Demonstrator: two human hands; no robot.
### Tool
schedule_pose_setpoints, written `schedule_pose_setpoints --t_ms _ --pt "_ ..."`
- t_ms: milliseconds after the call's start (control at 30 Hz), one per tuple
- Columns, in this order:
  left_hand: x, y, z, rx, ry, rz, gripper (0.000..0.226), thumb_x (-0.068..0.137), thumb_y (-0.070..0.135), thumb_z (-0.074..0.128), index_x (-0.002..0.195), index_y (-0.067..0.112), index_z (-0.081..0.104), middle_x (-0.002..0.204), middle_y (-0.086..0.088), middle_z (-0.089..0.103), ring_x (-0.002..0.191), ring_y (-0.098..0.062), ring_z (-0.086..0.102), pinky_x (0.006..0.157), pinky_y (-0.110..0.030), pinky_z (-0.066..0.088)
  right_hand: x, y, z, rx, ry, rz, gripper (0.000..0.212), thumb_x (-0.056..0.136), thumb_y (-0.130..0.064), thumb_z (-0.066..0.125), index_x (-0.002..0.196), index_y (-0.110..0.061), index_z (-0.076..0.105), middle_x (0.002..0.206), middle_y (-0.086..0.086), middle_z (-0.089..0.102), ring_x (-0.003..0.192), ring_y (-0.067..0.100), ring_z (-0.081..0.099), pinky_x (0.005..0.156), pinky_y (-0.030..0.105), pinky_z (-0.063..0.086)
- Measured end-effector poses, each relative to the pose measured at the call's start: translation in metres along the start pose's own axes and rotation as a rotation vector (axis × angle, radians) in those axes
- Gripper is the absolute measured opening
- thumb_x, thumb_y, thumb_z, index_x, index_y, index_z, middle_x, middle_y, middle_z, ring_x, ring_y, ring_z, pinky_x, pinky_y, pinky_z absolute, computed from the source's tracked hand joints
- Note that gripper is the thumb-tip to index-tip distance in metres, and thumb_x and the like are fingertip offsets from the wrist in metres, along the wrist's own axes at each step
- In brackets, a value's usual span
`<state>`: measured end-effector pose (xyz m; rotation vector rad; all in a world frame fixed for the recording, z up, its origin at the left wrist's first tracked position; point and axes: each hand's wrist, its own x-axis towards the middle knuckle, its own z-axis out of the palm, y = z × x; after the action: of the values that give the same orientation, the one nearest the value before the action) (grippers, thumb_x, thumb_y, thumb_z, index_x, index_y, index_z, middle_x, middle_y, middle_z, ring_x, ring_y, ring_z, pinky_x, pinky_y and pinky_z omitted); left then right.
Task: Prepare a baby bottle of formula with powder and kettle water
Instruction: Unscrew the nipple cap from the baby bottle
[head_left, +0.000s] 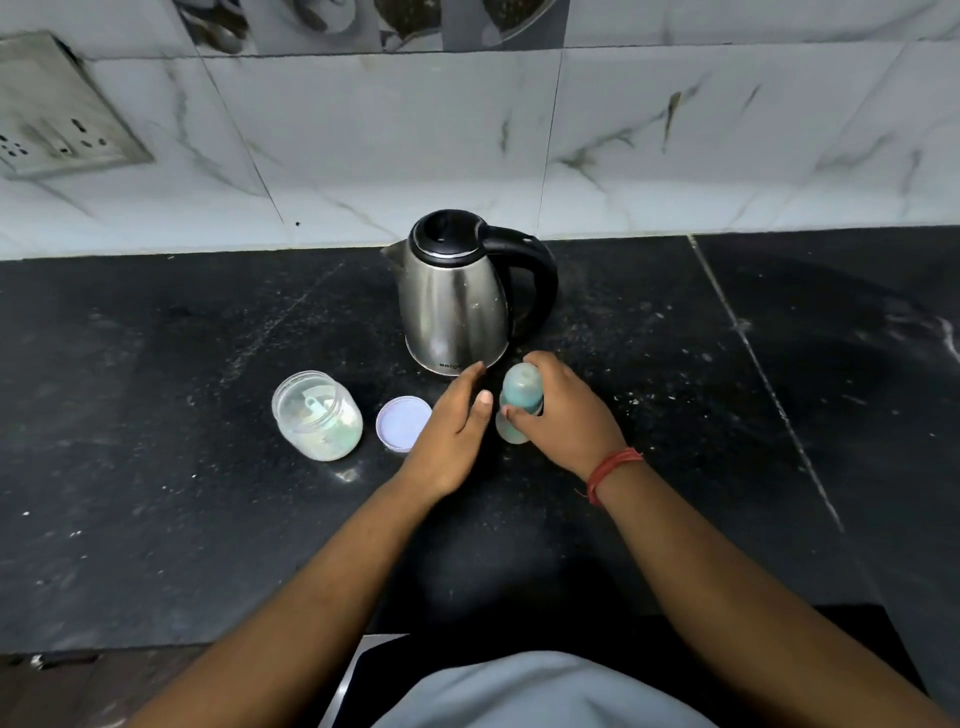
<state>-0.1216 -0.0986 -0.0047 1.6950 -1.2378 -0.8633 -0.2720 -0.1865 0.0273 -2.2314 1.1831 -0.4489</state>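
Note:
A small baby bottle (518, 397) with a teal cap stands upright on the black counter (156, 493), just in front of a steel kettle (454, 301) with a black lid and handle. My right hand (563, 415) grips the bottle from the right, fingers and thumb curled round its cap and neck. My left hand (457, 431) hovers just left of the bottle with straight fingers, holding nothing. An open clear powder jar (317, 415) with a teal scoop inside stands further left. Its lid (403, 423) lies flat between the jar and my left hand.
A marble-tiled wall (675, 130) rises right behind the kettle, with a socket plate (57, 109) at upper left. A seam (763, 374) in the counter runs diagonally on the right. The counter's front edge is near my body.

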Motion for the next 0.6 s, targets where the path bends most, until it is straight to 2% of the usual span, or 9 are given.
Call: schedule_pose_setpoints --t_ms 133,233,300,333,367,433,500,567,600 --pt "0.000 -0.005 0.005 0.013 -0.057 -0.021 0.056 0.110 0.037 0.036 0.158 0.009 0.032 0.161 -0.004 0.039 0.150 -0.016 0.034 0.125 -0.046 0.026 0.002 0.005 0.002 0.032 0.001 0.040 0.046 0.083 -0.037 0.075 0.121 -0.021 0.054 0.117 -0.001 0.062 0.104 0.022 0.061 0.085 0.040 0.052" --pt "-0.001 -0.005 0.003 0.015 -0.055 -0.014 0.068 0.104 0.051 0.037 0.158 0.011 0.033 0.160 -0.003 0.042 0.148 -0.014 0.037 0.124 -0.044 0.028 0.005 0.007 -0.001 0.164 -0.020 0.097 0.045 0.080 -0.040 0.077 0.117 -0.025 0.055 0.109 -0.005 0.065 0.098 0.015 0.064 0.081 0.037 0.054" --pt "-0.003 -0.003 0.001 0.010 -0.068 0.016 0.072 0.099 0.060 0.041 0.155 0.015 0.038 0.154 0.002 0.048 0.144 -0.011 0.042 0.122 -0.040 0.033 0.008 0.005 -0.002 0.311 -0.029 0.139 0.043 0.078 -0.041 0.078 0.112 -0.030 0.055 0.102 -0.010 0.067 0.089 0.003 0.065 0.074 0.025 0.053" --pt "-0.004 -0.003 0.000 0.006 -0.070 0.032 0.067 0.097 0.060 0.044 0.151 0.020 0.041 0.149 0.008 0.052 0.140 -0.007 0.047 0.119 -0.036 0.036 0.010 0.002 -0.002 0.379 -0.039 0.148 0.042 0.077 -0.042 0.078 0.111 -0.031 0.055 0.100 -0.010 0.068 0.086 0.000 0.066 0.071 0.022 0.053" --pt "-0.005 -0.003 -0.001 0.008 -0.064 0.044 0.060 0.097 0.059 0.049 0.147 0.026 0.043 0.143 0.013 0.056 0.134 -0.003 0.052 0.114 -0.032 0.041 0.013 0.001 -0.002 0.448 -0.056 0.154 0.043 0.077 -0.042 0.077 0.111 -0.032 0.054 0.100 -0.010 0.069 0.087 0.000 0.067 0.072 0.024 0.055" --pt "-0.006 -0.003 -0.005 0.058 -0.012 0.057 0.058 0.093 0.059 0.058 0.142 0.029 0.046 0.130 0.017 0.063 0.120 -0.001 0.061 0.104 -0.031 0.050 0.017 -0.004 0.001 0.573 -0.109 0.170 0.044 0.074 -0.046 0.075 0.111 -0.034 0.054 0.104 -0.006 0.070 0.094 0.009 0.071 0.082 0.039 0.061" --pt "-0.007 -0.002 -0.009 0.179 0.064 0.086 0.060 0.089 0.062 0.063 0.136 0.028 0.049 0.118 0.016 0.066 0.106 -0.002 0.064 0.092 -0.031 0.054 0.018 -0.009 0.003 0.602 -0.158 0.170 0.041 0.073 -0.048 0.073 0.108 -0.037 0.054 0.104 -0.003 0.071 0.095 0.015 0.072 0.085 0.046 0.061" --pt "-0.008 -0.002 -0.014 0.294 0.112 0.120 0.056 0.088 0.059 0.067 0.129 0.024 0.053 0.111 0.013 0.066 0.098 -0.004 0.063 0.085 -0.033 0.053 0.019 -0.016 0.004 0.554 -0.180 0.162 0.036 0.079 -0.049 0.070 0.108 -0.035 0.055 0.100 -0.003 0.072 0.088 0.012 0.073 0.079 0.040 0.062" --pt "-0.009 -0.002 -0.017 0.342 0.122 0.138 0.054 0.088 0.057 0.068 0.128 0.023 0.054 0.110 0.012 0.065 0.097 -0.005 0.062 0.084 -0.033 0.053 0.019 -0.019 0.004 0.528 -0.178 0.158 0.033 0.082 -0.052 0.068 0.107 -0.033 0.056 0.096 -0.003 0.072 0.080 0.008 0.073 0.071 0.034 0.062"
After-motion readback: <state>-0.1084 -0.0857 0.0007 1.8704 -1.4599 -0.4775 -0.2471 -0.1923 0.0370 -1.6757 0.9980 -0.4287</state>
